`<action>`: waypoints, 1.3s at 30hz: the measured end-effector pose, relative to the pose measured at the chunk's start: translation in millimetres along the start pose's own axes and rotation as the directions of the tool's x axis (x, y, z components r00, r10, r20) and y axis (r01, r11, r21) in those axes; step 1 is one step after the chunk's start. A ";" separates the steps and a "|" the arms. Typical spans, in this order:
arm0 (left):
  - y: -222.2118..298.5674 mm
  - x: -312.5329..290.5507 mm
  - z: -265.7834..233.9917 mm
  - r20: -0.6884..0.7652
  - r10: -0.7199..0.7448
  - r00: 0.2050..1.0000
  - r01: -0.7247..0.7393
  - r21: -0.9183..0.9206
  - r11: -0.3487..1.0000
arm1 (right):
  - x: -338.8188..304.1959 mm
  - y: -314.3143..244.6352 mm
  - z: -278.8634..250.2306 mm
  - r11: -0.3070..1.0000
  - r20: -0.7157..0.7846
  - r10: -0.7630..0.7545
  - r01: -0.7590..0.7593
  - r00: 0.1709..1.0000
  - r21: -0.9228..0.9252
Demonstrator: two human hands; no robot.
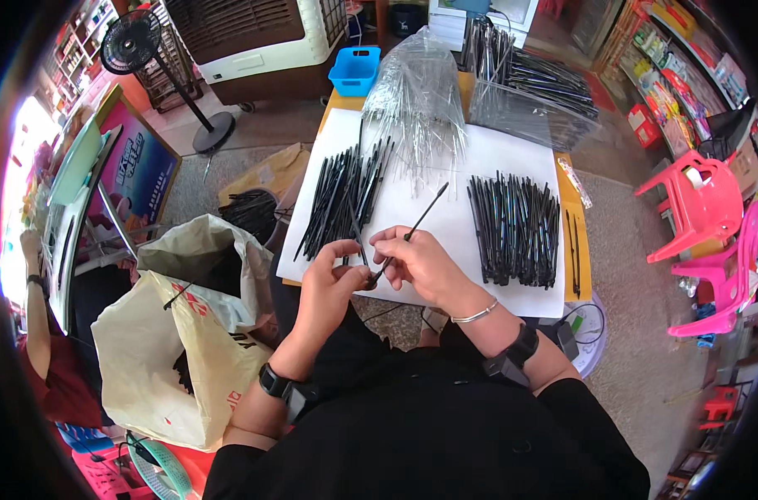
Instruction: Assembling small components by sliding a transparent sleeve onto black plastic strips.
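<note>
My right hand (420, 262) pinches a thin black stick (426, 210) that slants up and to the right, with a small thicker spot along it. At its lower end my left hand (335, 282) is closed, thumb and fingers pressed together. Another dark stick (355, 225) rises from the left fingers; whether it is held or lies behind them I cannot tell. Just beyond my left hand lies a loose pile of black sticks (333, 196) on the white table sheet (429, 162). To the right of my hands, a tidier row of black sticks (516, 229) lies side by side.
Thin silvery wires in a clear plastic bag (420, 71) lie at the back, beside a blue basket (355, 71). A clear bin (520, 117) holds more black sticks. White sacks (137, 358) stand at left, near another person's arm (37, 317). Pink chairs (700, 204) stand right.
</note>
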State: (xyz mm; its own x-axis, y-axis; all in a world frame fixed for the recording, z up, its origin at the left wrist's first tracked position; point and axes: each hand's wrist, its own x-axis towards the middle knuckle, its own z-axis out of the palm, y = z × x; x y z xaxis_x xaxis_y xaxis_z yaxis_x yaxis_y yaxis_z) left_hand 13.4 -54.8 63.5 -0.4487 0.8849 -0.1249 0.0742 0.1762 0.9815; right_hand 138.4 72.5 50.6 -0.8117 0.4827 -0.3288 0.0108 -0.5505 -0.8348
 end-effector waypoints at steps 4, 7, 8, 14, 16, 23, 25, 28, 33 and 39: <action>-15.1 4.4 1.6 -0.091 -0.150 0.984 0.100 -0.413 0.905 | 1.9 1.4 0.8 0.997 0.038 0.000 0.003 0.999 -0.083; -12.7 6.1 -12.0 0.219 -0.329 0.919 0.392 -0.402 0.828 | 0.8 -2.3 3.0 0.988 0.059 -0.016 0.024 0.998 -0.152; -15.3 5.4 -15.8 0.257 -0.321 0.912 0.405 -0.422 0.811 | -1.6 -7.2 5.4 0.980 0.091 -0.041 0.058 0.995 -0.190; -7.2 2.2 -43.3 0.116 -0.155 0.981 0.193 -0.535 0.823 | 10.3 -28.1 -32.8 0.396 -0.094 -0.725 0.302 0.682 -0.867; -5.4 9.6 -45.0 0.065 -0.123 0.990 0.139 -0.540 0.830 | 30.0 -18.5 -60.9 0.124 -0.010 -0.853 0.183 0.522 -0.975; -6.6 57.9 0.7 0.160 -0.054 0.986 0.138 -0.580 0.803 | 49.9 -16.1 -53.6 0.208 -0.127 -0.711 0.034 0.691 -0.978; -12.7 71.4 11.0 0.188 -0.016 0.982 0.131 -0.621 0.773 | 49.8 -17.3 -48.5 0.141 -0.019 -0.847 0.190 0.532 -0.972; -23.9 85.7 21.7 0.179 -0.031 0.983 0.133 -0.591 0.795 | 25.1 -28.3 -34.7 0.214 -0.101 -0.802 0.127 0.588 -0.968; -35.8 92.2 29.8 0.154 -0.046 0.987 0.127 -0.573 0.810 | -19.3 -39.4 -26.6 0.297 -0.132 -0.720 0.130 0.681 -0.946; -43.0 87.1 33.5 0.105 -0.006 0.994 0.061 -0.532 0.845 | -68.6 -65.1 -24.6 0.338 -0.161 -0.496 0.019 0.853 -0.941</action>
State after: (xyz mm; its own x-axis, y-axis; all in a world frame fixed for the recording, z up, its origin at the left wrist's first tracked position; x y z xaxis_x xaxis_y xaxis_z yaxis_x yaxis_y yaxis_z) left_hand 1.0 29.2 5.6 -0.3530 0.9243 -0.1449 -0.4385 -0.0266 0.8983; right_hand 207.8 91.9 116.6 -0.6040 0.7945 0.0625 0.5375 0.4640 -0.7041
